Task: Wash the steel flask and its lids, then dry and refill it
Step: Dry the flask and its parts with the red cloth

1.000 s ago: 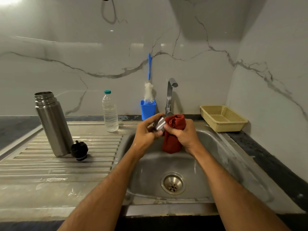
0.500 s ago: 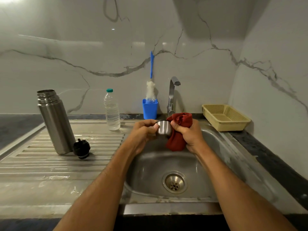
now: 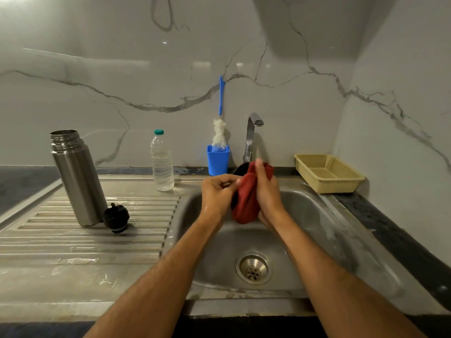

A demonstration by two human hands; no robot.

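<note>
Over the sink [image 3: 317, 215], both hands busy — right hand [image 3: 267, 191] wrapped round a red cloth [image 3: 245, 203], left hand [image 3: 217, 193] pinching its edge. Lid cup mostly hidden in the cloth. Steel flask [image 3: 76, 176] upright on the drainboard [image 3: 85, 242], black stopper [image 3: 116, 217] just beside it.

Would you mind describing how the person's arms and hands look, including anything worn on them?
Both forearms are bare as far as the frame shows: no sleeves in view. The left hand and right hand wear no gloves, and no watch, bracelet or ring is visible. The left wrist looks slightly wet and glossy. Fingernails appear short and unpainted.
</note>
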